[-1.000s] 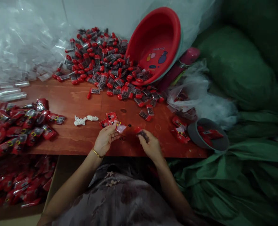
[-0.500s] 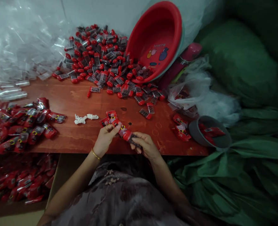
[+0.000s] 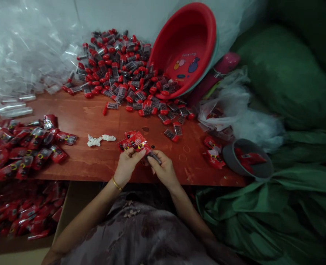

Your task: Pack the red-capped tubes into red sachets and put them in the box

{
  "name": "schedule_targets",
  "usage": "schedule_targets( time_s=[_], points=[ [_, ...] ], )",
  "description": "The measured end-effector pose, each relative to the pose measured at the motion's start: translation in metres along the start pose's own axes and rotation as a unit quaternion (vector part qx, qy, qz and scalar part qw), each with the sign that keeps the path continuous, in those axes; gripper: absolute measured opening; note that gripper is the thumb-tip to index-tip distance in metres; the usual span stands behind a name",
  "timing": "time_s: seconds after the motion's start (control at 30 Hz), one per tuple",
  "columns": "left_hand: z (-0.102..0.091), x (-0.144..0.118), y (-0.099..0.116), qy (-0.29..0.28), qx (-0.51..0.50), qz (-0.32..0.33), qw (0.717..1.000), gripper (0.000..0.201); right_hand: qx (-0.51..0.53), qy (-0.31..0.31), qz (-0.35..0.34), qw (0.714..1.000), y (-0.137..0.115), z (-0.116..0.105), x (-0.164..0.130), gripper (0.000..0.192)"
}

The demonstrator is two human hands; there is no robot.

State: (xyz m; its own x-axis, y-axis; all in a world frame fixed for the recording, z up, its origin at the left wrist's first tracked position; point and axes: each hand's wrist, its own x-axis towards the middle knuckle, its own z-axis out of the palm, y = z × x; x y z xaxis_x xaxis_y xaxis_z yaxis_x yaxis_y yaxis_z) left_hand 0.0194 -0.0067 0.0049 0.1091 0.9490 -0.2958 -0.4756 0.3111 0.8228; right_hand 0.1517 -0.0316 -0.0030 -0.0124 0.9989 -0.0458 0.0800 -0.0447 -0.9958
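Both hands meet at the near edge of the wooden table. The left hand pinches a red packet between thumb and fingers, and the right hand grips a small red-capped tube, seemingly touching the packet's mouth, though it's dim there. Far off lies a heap of tubes beside a tipped red basin. Filled packets pile up left.

A thin gold bangle circles the left wrist; arms are bare above a grey-brown patterned garment.
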Motion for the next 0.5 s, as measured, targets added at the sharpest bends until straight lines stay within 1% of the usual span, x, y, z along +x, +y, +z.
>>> schedule_targets(
  time_s=[0.1,0.17,0.27,0.33,0.43,0.5],
  points=[
    [0.001,-0.001,0.0,-0.037,0.006,0.004,0.999,0.033,0.007,-0.049,0.0,0.999,-0.001,-0.003,0.005,0.025],
    [0.001,-0.002,0.0,-0.047,0.007,0.0,0.999,0.034,0.03,-0.062,0.004,0.998,-0.001,-0.003,0.007,0.025],
    [0.002,-0.001,0.0,-0.021,-0.021,0.001,1.0,0.036,0.054,-0.039,0.004,0.998,0.001,0.004,0.007,0.026],
    [0.003,0.001,0.002,0.002,-0.036,0.014,0.999,0.036,0.068,-0.023,0.005,0.997,0.004,0.01,0.006,0.025],
    [0.003,0.004,0.005,0.043,-0.044,0.034,0.998,0.036,0.1,-0.027,0.007,0.995,0.008,0.017,0.003,0.023],
    [0.003,0.005,0.006,0.061,-0.049,0.035,0.996,0.037,0.116,-0.035,0.005,0.993,0.01,0.017,0.0,0.023]
  ],
)
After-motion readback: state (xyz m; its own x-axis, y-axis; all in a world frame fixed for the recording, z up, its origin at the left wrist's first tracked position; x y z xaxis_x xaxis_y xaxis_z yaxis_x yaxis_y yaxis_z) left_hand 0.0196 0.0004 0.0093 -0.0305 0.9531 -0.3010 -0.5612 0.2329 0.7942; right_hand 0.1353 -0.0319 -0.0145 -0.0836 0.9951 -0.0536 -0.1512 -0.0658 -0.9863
